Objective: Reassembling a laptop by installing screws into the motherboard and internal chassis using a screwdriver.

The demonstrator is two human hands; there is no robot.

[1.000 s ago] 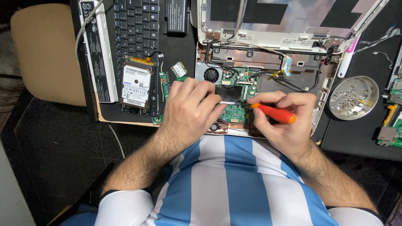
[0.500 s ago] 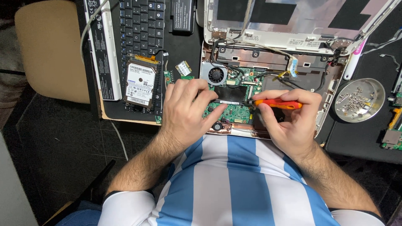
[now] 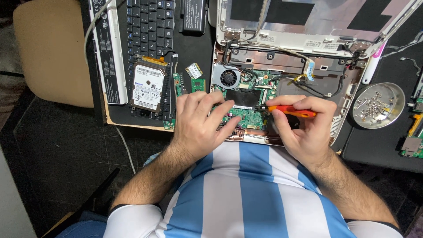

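While the left hand [image 3: 200, 121] presses flat on the green motherboard [image 3: 246, 115] in the opened laptop base [image 3: 339, 128], the right hand [image 3: 304, 125] grips an orange screwdriver [image 3: 291, 111], tip on the board; unscrewing seems underway, needing steady turning.

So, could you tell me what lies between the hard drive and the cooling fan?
In the head view, two small loose cards, one pale and one green, lie on the black mat between the hard drive and the cooling fan.
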